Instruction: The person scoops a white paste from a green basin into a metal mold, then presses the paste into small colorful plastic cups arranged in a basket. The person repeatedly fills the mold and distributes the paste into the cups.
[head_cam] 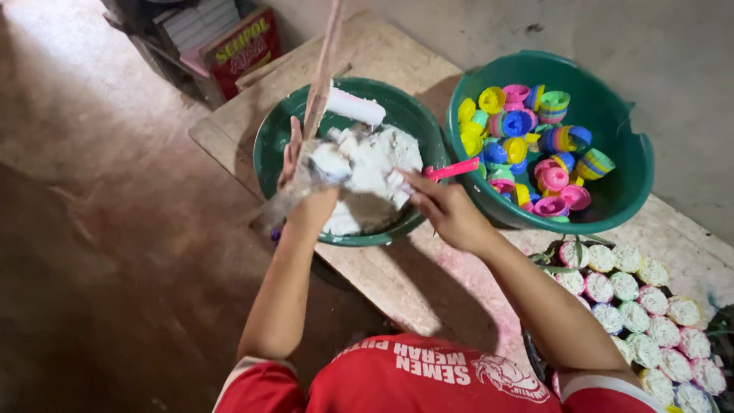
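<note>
My left hand [300,177] grips a clear plastic bag [284,205] with white paste in it, held over the near left rim of a dark green bowl [269,145]. The bowl holds a heap of white paste [375,164] and a white roll [356,108] at its far side. My right hand [446,211] holds a thin pink plastic spatula [453,170] at the bowl's right rim, its fingertips touching the paste.
A second green basin [627,164] at the right holds several coloured plastic caps [527,145]. A tray of paste-filled caps [634,306] lies at the lower right. Everything rests on a wooden board [382,46]. A thin stick [325,61] rises over the bowl. Books [199,23] lie on the floor beyond.
</note>
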